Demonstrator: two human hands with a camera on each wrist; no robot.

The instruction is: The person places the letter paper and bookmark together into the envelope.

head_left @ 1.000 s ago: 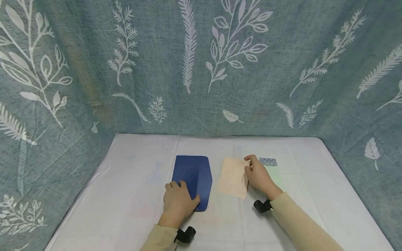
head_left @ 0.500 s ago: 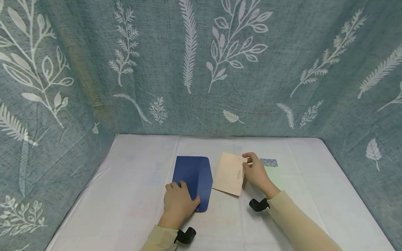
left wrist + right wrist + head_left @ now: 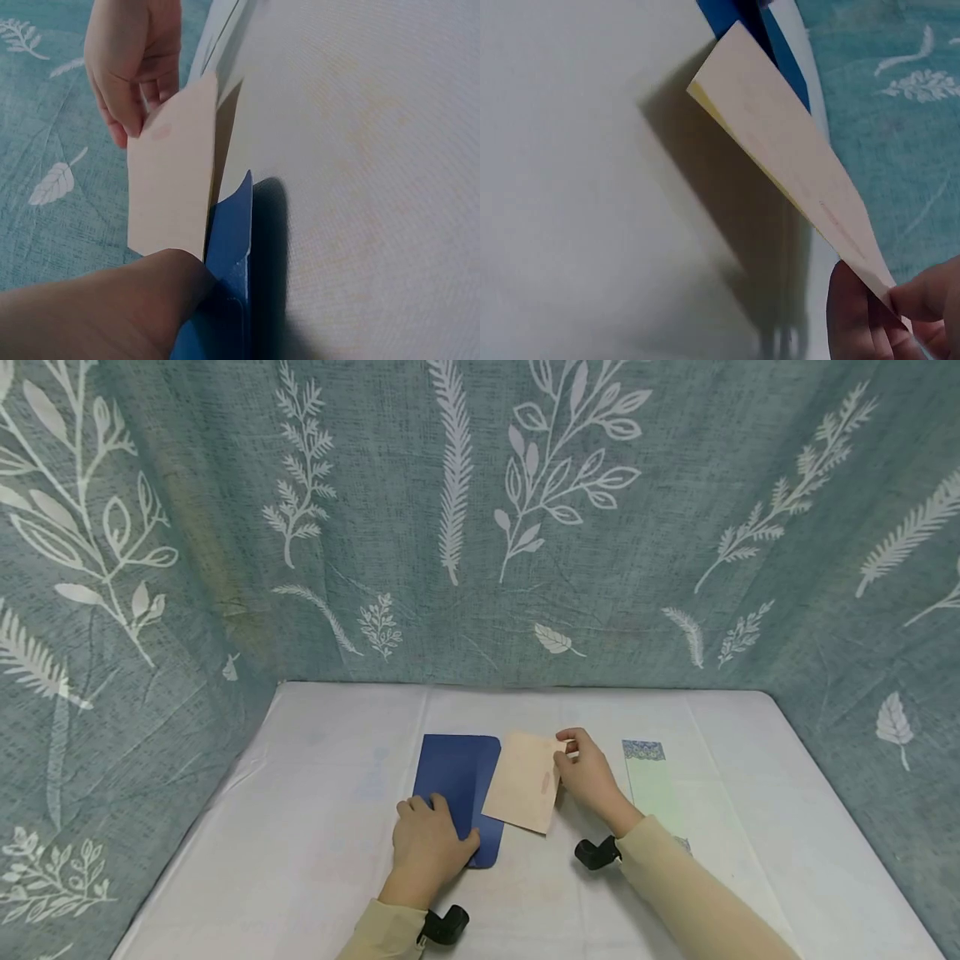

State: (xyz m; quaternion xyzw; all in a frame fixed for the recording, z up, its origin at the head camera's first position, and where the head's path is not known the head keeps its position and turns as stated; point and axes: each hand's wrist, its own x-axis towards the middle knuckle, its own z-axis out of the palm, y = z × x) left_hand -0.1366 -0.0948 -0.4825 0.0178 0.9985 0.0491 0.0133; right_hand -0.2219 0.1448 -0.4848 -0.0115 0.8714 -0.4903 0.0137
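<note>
A blue envelope (image 3: pixel 442 756) lies on the white-covered table, its flap (image 3: pixel 487 802) spread to the right. My left hand (image 3: pixel 427 843) rests on its lower part with the thumb apart from the fingers. In the left wrist view the thumb (image 3: pixel 176 277) lies close against the blue paper, and the flap stands up a little. My right hand (image 3: pixel 595 777) pinches a cream-coloured paper card (image 3: pixel 521 781) by its right edge between thumb and fingers. The card is tilted above the table, casting a shadow, and its left side overlaps the flap in the head view.
A pale green paper strip (image 3: pixel 651 785) with patterned blue ends lies to the right, partly behind the right forearm. Black wrist cameras (image 3: pixel 446 925) sit on both wrists. A teal curtain (image 3: pixel 480 527) with white leaf prints stands behind the table (image 3: pixel 322 777).
My right hand has carried the card left from beside the green strip until it overlaps the envelope's flap. More of the strip shows. My left hand and the envelope stay in place.
</note>
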